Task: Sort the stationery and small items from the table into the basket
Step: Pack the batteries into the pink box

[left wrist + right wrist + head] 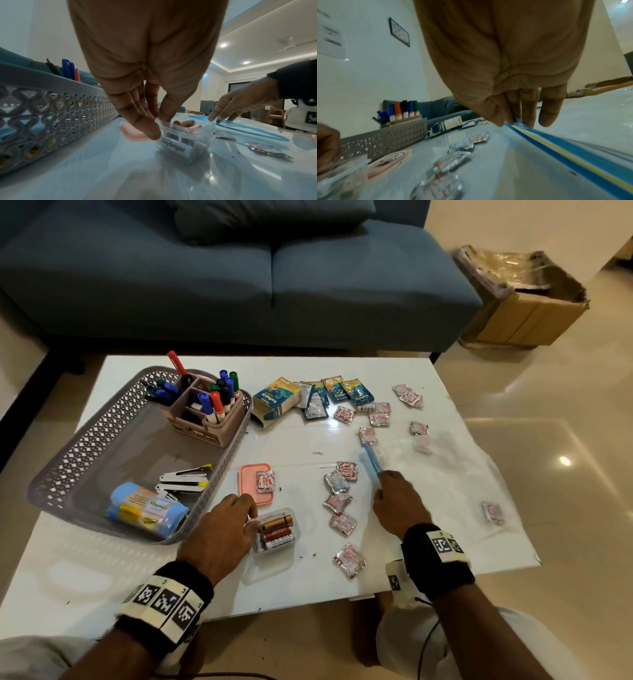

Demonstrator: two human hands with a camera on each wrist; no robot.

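The left hand [219, 529] grips the rim of a small clear container [274, 534] of batteries [278, 529], thumb inside the near corner and fingers curled over the outside wall, as the left wrist view shows. The container stands on the white table [342, 371], just beside the near right corner of the grey lattice basket [85, 446]. A pink lid [250, 484] lies just beyond the container with one red-and-silver sachet [265, 481] on top of it.

The right hand [399, 503] pinches the blue zip edge of a clear plastic bag [445, 474] between thumb and fingers; the bag lies flat on the table's right side with at least one sachet [492, 512] inside it or beneath it; which cannot be told.

Inside the basket: a brown pen organiser [205, 419] with upright markers [219, 395] at the far right corner, two staplers [186, 479] and a blue wrapped roll [147, 510] at the near end.

Loose on the table: a row of foil sachets [339, 503] between the two hands, more sachets scattered toward the far right, and a blue carton [275, 402] lying on its side just beside the basket, with several blue packets [339, 390] fanned out next to it. A blue sofa [239, 275] stands behind the table and a cardboard box [524, 302] on the floor to its right.
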